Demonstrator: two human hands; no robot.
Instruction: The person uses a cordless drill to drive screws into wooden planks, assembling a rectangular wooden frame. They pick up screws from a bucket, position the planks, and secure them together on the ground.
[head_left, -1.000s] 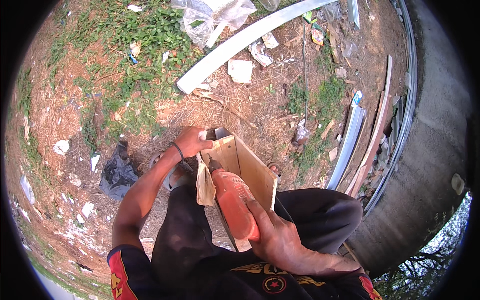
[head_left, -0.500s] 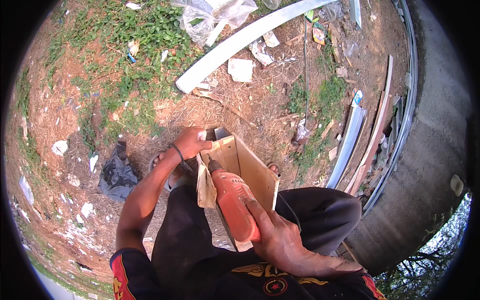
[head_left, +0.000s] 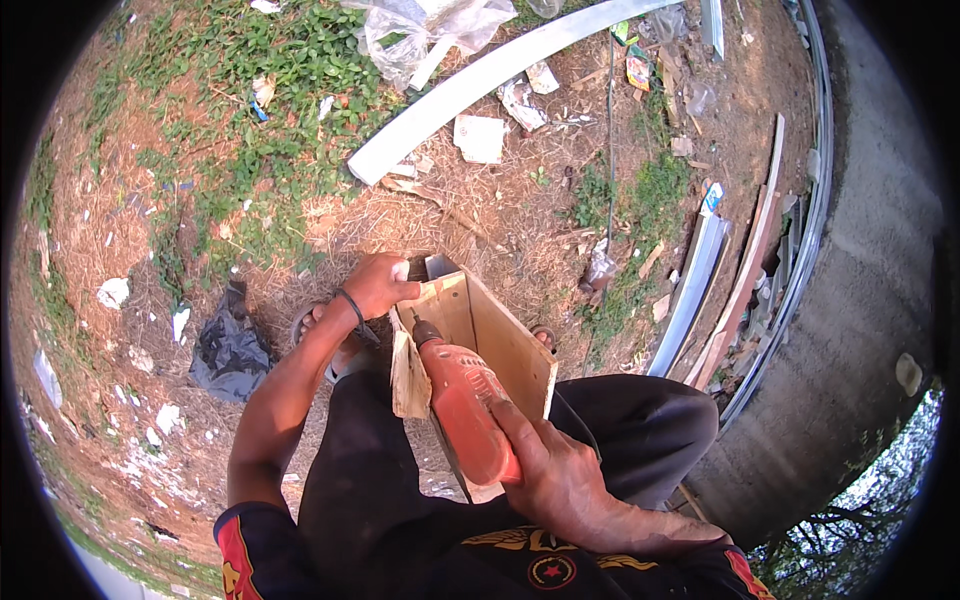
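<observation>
Wooden box [head_left: 495, 335] of thin plywood rests open on the person's lap, between the knees. Orange drill [head_left: 462, 410] points its bit into the box's near-left corner; the right hand [head_left: 560, 480] is clenched around its body. Left hand [head_left: 378, 285] grasps the far corner firmly. Drilling seems in progress; next needs steady, straight pressure.

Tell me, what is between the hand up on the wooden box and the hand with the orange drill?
In the head view, the drill itself and the box's open inside lie between the left hand and the right hand.
</observation>
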